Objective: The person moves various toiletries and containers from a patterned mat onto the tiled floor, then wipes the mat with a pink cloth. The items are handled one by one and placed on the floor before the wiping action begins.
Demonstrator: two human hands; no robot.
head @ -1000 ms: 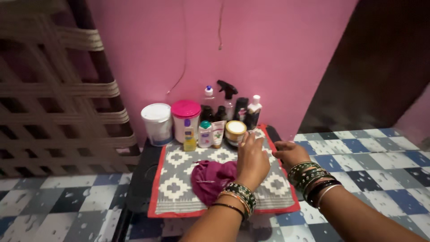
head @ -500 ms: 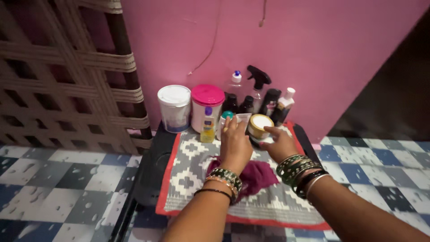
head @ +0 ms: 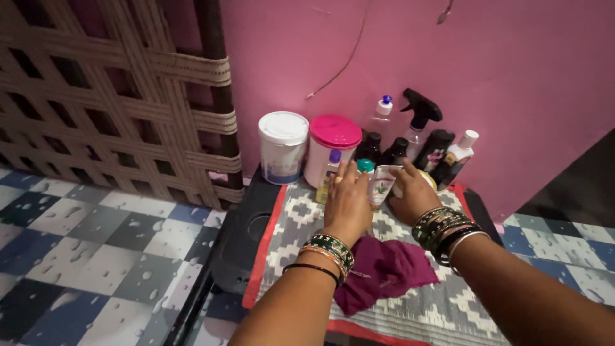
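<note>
My left hand (head: 348, 204) lies stretched out with fingers together, its tips touching a small teal-capped bottle (head: 365, 166) and next to a yellow bottle (head: 329, 174). My right hand (head: 412, 196) is curled over a round cream jar (head: 428, 182), of which only the tan rim shows. A white tube (head: 382, 184) stands between the two hands, against my right thumb. A crumpled maroon cloth (head: 392, 269) lies on the grey-and-white patterned mat (head: 291, 221) under my wrists. Both wrists carry several bangles.
Along the pink wall stand a white tub (head: 282, 147), a pink-lidded tub (head: 334, 140), a black-headed spray bottle (head: 419, 116), a clear bottle (head: 382, 114) and dark bottles (head: 448, 157). The mat lies on a low black stand (head: 240, 238). A woven lattice (head: 96, 96) is left, on checkered floor (head: 96, 243).
Both hands moved forward off the maroon cloth and mat to the row of bottles. My right hand came down over the cream jar, and the view shifted left.
</note>
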